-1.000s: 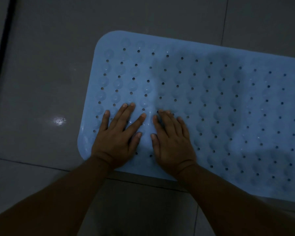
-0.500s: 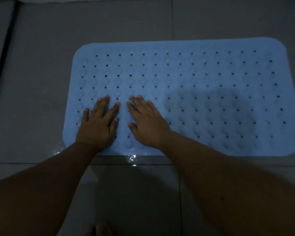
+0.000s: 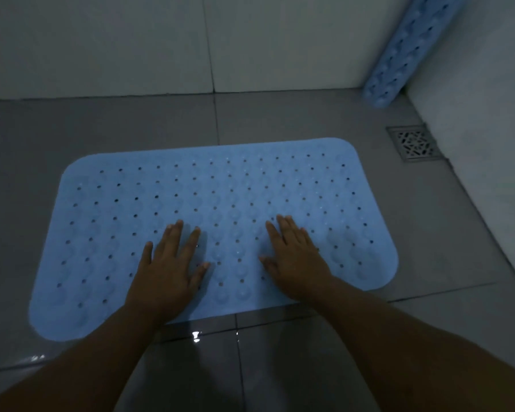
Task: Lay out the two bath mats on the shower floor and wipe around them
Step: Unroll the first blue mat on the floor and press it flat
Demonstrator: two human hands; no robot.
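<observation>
A light blue bath mat (image 3: 107, 221) with rows of small holes lies flat on the grey tiled floor. My left hand (image 3: 170, 269) rests palm down on its near middle, fingers spread. My right hand (image 3: 295, 254) lies flat on the mat a hand's width to the right, fingers apart. Neither hand holds anything. A second blue bath mat (image 3: 399, 52) leans upright in the far right corner against the wall.
A square metal floor drain (image 3: 414, 142) sits at the far right beside the wall. Pale tiled walls (image 3: 131, 43) close off the back and the right side. Wet glints (image 3: 196, 336) show on the floor just in front of the mat.
My hands have moved right and apart from the mat's left end to its middle. The view has lifted, so the back wall, the drain and the leaning mat now show.
</observation>
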